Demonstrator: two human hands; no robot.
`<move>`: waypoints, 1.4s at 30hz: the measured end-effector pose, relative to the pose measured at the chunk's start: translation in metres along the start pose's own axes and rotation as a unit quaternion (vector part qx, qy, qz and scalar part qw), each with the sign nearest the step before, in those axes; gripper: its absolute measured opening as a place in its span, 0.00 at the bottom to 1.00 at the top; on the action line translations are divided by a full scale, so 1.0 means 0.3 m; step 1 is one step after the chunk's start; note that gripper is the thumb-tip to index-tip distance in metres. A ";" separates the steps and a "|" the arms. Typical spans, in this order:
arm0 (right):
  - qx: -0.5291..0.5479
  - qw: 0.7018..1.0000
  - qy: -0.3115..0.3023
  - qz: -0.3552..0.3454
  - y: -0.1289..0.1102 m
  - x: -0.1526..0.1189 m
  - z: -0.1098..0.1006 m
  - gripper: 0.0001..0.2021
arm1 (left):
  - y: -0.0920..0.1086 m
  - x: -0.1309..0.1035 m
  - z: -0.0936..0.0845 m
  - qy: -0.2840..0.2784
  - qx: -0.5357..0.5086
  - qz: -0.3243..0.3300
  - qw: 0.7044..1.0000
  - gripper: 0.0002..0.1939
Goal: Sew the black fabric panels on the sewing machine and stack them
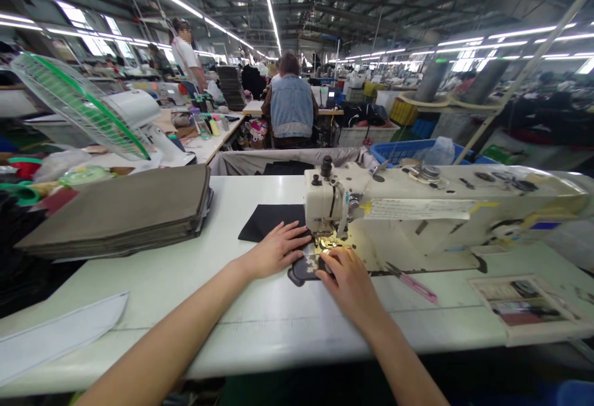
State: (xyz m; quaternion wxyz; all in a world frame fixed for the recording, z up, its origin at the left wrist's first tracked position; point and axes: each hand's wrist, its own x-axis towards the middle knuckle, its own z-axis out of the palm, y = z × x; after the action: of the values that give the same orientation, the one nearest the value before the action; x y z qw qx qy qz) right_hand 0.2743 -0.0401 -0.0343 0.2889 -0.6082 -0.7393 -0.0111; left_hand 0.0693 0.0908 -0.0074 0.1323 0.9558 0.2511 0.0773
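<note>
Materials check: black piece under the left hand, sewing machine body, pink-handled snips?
Black piece: fabric or synthetic leather, can't tell which; dark, smooth-looking, lies flat.
Sewing machine body: likely painted metal; off-white, with glossy highlights toward its right end.
Snips: blades probably steel, judging by their thin, dark-grey look; pink handle could be plastic or coated metal.

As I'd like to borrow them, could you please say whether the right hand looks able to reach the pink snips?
Probably yes: the pink snips lie to the right of the right hand, and nothing visible blocks the way.
</note>
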 end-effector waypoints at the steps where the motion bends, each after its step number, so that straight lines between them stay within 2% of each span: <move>1: 0.006 1.000 0.003 0.000 -0.001 -0.011 0.000 0.10 | 0.001 -0.001 -0.001 0.000 0.003 0.000 1.000 0.22; 8: 0.031 0.999 0.023 0.017 -0.014 -0.065 0.013 0.16 | 0.008 -0.008 0.003 0.002 0.016 -0.007 1.000 0.22; 14: 0.040 0.998 0.036 0.016 -0.011 -0.069 0.027 0.15 | -0.001 -0.004 0.010 -0.010 0.018 -0.005 1.000 0.23; 16: 0.043 0.998 0.039 0.014 -0.010 -0.067 0.026 0.15 | 0.000 0.001 0.020 -0.006 0.031 -0.024 0.999 0.24; 21: 0.052 0.998 0.038 0.019 -0.010 -0.072 0.014 0.11 | 0.007 -0.003 0.043 0.022 0.092 -0.122 0.988 0.34; 24: 0.065 0.996 0.043 0.031 -0.006 -0.092 0.008 0.09 | 0.017 -0.036 0.024 0.004 0.104 -0.130 0.986 0.30; 29: 0.078 0.995 0.058 0.033 0.001 -0.117 0.008 0.09 | 0.058 -0.087 -0.041 -0.001 0.120 -0.144 0.982 0.24; 32: 0.080 0.994 0.062 0.031 0.002 -0.117 0.011 0.09 | 0.066 -0.085 -0.068 0.046 0.078 -0.170 0.981 0.14; 34: 0.080 0.994 0.063 0.031 0.002 -0.115 0.012 0.09 | 0.049 -0.082 -0.081 0.120 0.038 -0.214 0.969 0.14; 35: 0.080 0.994 0.062 0.031 0.002 -0.115 0.013 0.09 | 0.035 -0.083 -0.087 0.188 0.013 -0.247 0.951 0.16; 37: 0.080 0.994 0.060 0.032 0.001 -0.115 0.013 0.09 | -0.001 -0.094 -0.091 0.349 -0.040 -0.302 0.886 0.20; 38: 0.079 0.995 0.060 0.032 0.002 -0.115 0.012 0.09 | -0.018 -0.104 -0.089 0.412 -0.056 -0.313 0.854 0.22; 39: 0.079 0.995 0.060 0.032 0.002 -0.115 0.011 0.09 | -0.031 -0.116 -0.082 0.444 -0.057 -0.309 0.839 0.26; 40: 0.079 0.995 0.060 0.033 0.003 -0.114 0.009 0.09 | -0.038 -0.131 -0.071 0.435 -0.041 -0.290 0.852 0.32; 41: 0.079 0.994 0.060 0.035 0.004 -0.112 0.007 0.08 | -0.038 -0.146 -0.058 0.392 -0.017 -0.257 0.883 0.37; 42: 0.080 0.994 0.058 0.037 0.003 -0.108 0.003 0.08 | -0.029 -0.162 -0.044 0.326 0.007 -0.213 0.921 0.39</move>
State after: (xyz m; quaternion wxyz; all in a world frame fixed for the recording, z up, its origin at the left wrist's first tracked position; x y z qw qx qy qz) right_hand 0.2778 -0.0685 -0.0498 0.3792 -0.6081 -0.6971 0.0233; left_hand 0.0207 0.0766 -0.0014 0.0502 0.8027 0.4784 0.3526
